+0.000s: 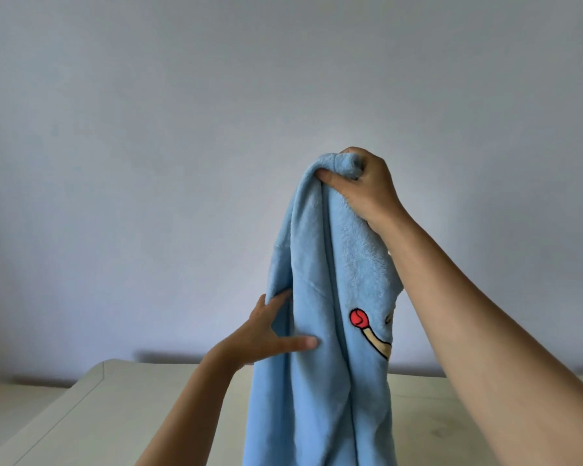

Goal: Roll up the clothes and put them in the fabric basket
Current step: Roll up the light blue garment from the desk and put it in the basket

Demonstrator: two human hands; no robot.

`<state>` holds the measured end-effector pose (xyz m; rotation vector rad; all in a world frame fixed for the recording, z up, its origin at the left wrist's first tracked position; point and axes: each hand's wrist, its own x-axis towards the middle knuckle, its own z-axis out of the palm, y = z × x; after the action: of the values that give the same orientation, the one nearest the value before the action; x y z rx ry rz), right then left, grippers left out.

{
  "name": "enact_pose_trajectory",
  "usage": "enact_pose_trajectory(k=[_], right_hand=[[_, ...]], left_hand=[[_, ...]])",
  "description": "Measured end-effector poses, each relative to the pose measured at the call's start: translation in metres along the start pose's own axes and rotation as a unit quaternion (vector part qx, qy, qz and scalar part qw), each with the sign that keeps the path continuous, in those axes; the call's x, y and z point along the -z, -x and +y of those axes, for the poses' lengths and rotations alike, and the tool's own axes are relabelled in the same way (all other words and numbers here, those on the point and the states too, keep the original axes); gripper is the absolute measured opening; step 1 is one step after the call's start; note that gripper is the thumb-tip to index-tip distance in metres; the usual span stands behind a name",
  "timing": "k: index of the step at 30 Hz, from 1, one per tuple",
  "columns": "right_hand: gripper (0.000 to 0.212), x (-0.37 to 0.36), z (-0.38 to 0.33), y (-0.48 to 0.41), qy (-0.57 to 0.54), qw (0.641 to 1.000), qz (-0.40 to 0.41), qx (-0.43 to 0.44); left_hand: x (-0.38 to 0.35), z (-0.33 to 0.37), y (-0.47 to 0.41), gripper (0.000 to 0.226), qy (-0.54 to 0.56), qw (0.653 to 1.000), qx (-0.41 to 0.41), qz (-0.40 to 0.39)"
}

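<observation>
**Tally: one garment, two hands**

There is one garment (317,381), a light blue fleece piece. It carries one red ball motif (358,318) and one tan stick shape (379,346) joined to that ball. Two hands are on the cloth: one right hand (364,186) at its top and one left hand (263,334) lower down at its edge. Below is one pale table (115,415), with one lower pale ledge (14,405) at far left. One plain wall (148,129) fills the background.
</observation>
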<state>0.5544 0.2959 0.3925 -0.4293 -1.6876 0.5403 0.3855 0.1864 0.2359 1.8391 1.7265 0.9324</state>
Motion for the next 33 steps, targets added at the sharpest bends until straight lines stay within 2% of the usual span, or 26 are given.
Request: enact_pose_trajectory(k=[3,6,8,10,14,17,19,21,22,24,27,28,30,33], right_hand=[[0.045,0.009,0.005,0.000,0.007,1.000,-0.008,-0.006],[0.041,0.018,0.008,0.001,0.009,1.000,-0.012,-0.005],[0.039,0.024,0.011,0.002,0.003,1.000,-0.014,-0.005],[0.038,0.029,0.014,0.002,0.005,1.000,-0.022,-0.006],[0.038,0.042,0.025,0.001,0.025,0.999,-0.029,-0.003],[0.041,0.050,0.034,0.001,0.045,0.998,-0.032,-0.006],[0.039,0.055,0.038,0.002,0.053,0.998,-0.026,-0.013],[0.038,0.060,0.041,0.002,0.060,0.998,-0.018,-0.022],[0.037,0.063,0.042,0.002,0.064,0.998,-0.014,-0.026],[0.032,0.071,0.047,0.002,0.064,0.997,0.003,-0.034],[0.038,0.083,0.053,0.000,0.058,0.997,0.038,-0.039],[0.042,0.085,0.054,0.000,0.061,0.996,0.042,-0.040],[0.044,0.088,0.057,0.001,0.069,0.996,0.040,-0.049],[0.040,0.087,0.060,0.007,0.080,0.993,0.026,-0.087]], left_hand=[[-0.011,0.011,-0.007,0.064,0.131,0.991,-0.021,0.006],[-0.019,0.021,-0.016,0.067,0.291,0.955,-0.046,0.028],[-0.023,0.029,-0.023,0.064,0.318,0.945,-0.081,0.005],[-0.026,0.038,-0.028,0.053,0.323,0.943,-0.086,-0.011],[-0.030,0.042,-0.037,0.052,0.304,0.951,-0.054,-0.013],[-0.030,0.037,-0.040,0.042,0.190,0.977,-0.020,-0.091],[-0.031,0.030,-0.040,0.038,0.123,0.982,0.007,-0.146],[-0.033,0.024,-0.040,0.038,0.071,0.986,0.029,-0.146],[-0.032,0.022,-0.039,0.036,0.065,0.990,0.033,-0.120],[-0.025,0.016,-0.039,0.037,0.131,0.990,0.035,-0.047],[-0.010,0.013,-0.047,0.069,0.223,0.967,0.066,0.104],[-0.006,0.015,-0.050,0.065,0.226,0.958,0.078,0.161],[0.001,0.021,-0.060,0.047,0.190,0.939,0.091,0.271],[0.012,0.035,-0.071,0.052,0.095,0.910,0.090,0.393]])
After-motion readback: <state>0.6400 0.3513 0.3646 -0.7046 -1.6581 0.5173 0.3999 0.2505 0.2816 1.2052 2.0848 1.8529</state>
